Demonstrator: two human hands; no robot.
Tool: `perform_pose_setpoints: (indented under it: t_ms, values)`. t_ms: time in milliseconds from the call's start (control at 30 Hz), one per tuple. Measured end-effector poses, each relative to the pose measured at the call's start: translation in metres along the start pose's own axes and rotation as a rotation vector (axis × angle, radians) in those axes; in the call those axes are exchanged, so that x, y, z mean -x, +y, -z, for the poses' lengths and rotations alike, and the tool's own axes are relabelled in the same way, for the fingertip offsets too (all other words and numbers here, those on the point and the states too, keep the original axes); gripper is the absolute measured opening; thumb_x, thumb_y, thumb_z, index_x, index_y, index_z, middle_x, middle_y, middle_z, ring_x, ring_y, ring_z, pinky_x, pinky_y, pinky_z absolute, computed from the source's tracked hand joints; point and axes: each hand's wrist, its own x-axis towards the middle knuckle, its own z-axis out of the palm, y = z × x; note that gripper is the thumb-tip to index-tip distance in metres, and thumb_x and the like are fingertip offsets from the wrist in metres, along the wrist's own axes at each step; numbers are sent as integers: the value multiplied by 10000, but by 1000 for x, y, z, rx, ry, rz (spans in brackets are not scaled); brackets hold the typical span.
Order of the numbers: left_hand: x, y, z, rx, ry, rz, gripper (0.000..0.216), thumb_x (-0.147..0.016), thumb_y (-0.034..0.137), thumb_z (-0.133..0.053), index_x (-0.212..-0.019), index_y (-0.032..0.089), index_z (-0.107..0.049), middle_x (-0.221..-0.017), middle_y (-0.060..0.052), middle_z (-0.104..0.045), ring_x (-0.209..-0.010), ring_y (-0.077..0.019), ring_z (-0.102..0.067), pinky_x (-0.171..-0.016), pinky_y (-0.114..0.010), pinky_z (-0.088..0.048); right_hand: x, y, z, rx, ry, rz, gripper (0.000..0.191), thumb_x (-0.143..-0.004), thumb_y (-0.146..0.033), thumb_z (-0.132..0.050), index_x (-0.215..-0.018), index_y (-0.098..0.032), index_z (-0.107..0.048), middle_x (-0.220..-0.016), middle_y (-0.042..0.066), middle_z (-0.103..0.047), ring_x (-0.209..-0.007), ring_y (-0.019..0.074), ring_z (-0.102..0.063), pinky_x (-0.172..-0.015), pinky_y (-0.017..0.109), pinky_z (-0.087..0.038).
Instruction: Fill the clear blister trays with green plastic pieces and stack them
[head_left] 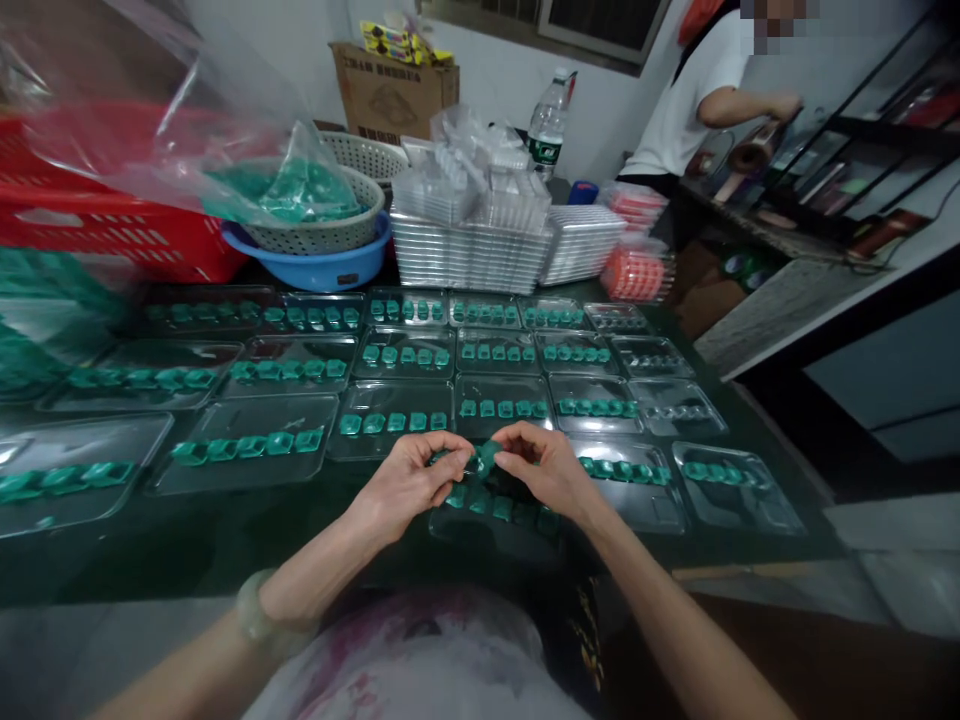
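My left hand (416, 478) and my right hand (549, 470) meet near the table's front edge, fingertips pinched together. Between them is a small translucent green plastic piece (487, 458), which both seem to grip; its exact kind is too small to make out. Below the fingers lies a clear shallow plastic tray (442, 527) with a row of similar green pieces (478, 503), partly hidden by my hands. More clear trays (300, 475) stand in rows around it, most bearing a line of green pieces (251, 444). At the right, one tray (679, 395) holds clear or pale pieces.
Behind the trays stand a red basket (172, 250), a blue basin (330, 272) under a grey colander (367, 205) of green pieces, stacked clear trays (469, 255) and a water bottle (547, 125). Plastic sheeting (150, 60) hangs at upper left. Another person (682, 110) stands at back right.
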Motion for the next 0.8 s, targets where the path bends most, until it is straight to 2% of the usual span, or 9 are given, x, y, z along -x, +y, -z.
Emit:
perform_pose_setpoints:
  t_ms: [100, 200, 267, 333, 433, 533, 633, 700, 800]
  values:
    - [2, 5, -9, -146, 47, -97, 286, -689, 387, -635, -855, 156, -612, -517, 61, -417, -396, -44, -287, -378, -185, -220, 6, -6, -3, -186, 66, -110, 192, -747, -302, -594, -896, -183, -613, -680, -27, -553, -519, 74, -459, -482, 207, -374]
    - [2, 11, -16, -330, 123, -270, 254, -668, 366, -660, -826, 168, -650, -643, 21, -535, -480, -69, -404, -455, -199, -324, 16, -10, -6, -235, 63, -99, 185, -743, -306, -601, -888, -191, -617, -680, -30, -562, -525, 72, -463, -487, 202, -380]
    - [2, 14, -19, -389, 109, -358, 198, -699, 344, -635, -796, 175, -672, -692, 3, -580, -592, -104, -490, -559, -207, -381, 22, -11, -7, -225, 67, -86, 169, -746, -306, -601, -869, -192, -621, -683, -27, -568, -561, 80, -480, -517, 205, -396]
    - [2, 16, -21, -411, 69, -378, 190, -753, 337, -580, -780, 175, -677, -673, 0, -585, -624, -114, -505, -588, -206, -384, 28, -11, -7, -224, 100, -92, 164, -739, -306, -613, -852, -188, -621, -688, -23, -570, -592, 86, -496, -543, 209, -407]
    - [1, 15, -27, -391, 17, -319, 268, -812, 368, -496, -724, 162, -644, -521, 30, -476, -489, -82, -399, -472, -197, -314, 35, -11, -6, -248, 180, -74, 211, -711, -286, -648, -896, -192, -616, -717, -17, -573, -642, 97, -519, -585, 217, -427]
    - [-2, 9, -40, -273, 4, -261, 305, -810, 409, -494, -667, 156, -588, -455, 53, -377, -435, -65, -313, -417, -190, -247, 43, -13, -8, -140, 320, 45, 213, -723, -255, -635, -927, -199, -616, -763, -5, -568, -662, 102, -520, -593, 222, -433]
    - [-8, 2, -59, -83, -22, -169, 309, -789, 437, -518, -664, 158, -564, -450, 58, -373, -417, -55, -303, -395, -175, -217, 52, -16, -11, 41, 467, 159, 199, -764, -227, -587, -960, -203, -615, -806, 12, -578, -686, 108, -528, -618, 234, -444]
    - [-11, 2, -71, 20, -84, -68, 321, -767, 450, -544, -644, 154, -551, -462, 56, -382, -410, -47, -307, -382, -163, -197, 59, -17, -8, 112, 536, 188, 212, -780, -215, -570, -989, -208, -610, -828, 21, -589, -716, 116, -540, -645, 244, -454]
    - [-12, 9, -82, 88, -162, 93, 323, -742, 467, -567, -674, 152, -585, -539, 41, -445, -414, -39, -338, -370, -150, -202, 77, -14, 19, 213, 636, 172, 204, -778, -220, -578, -979, -217, -618, -863, 30, -599, -715, 121, -552, -623, 244, -462]
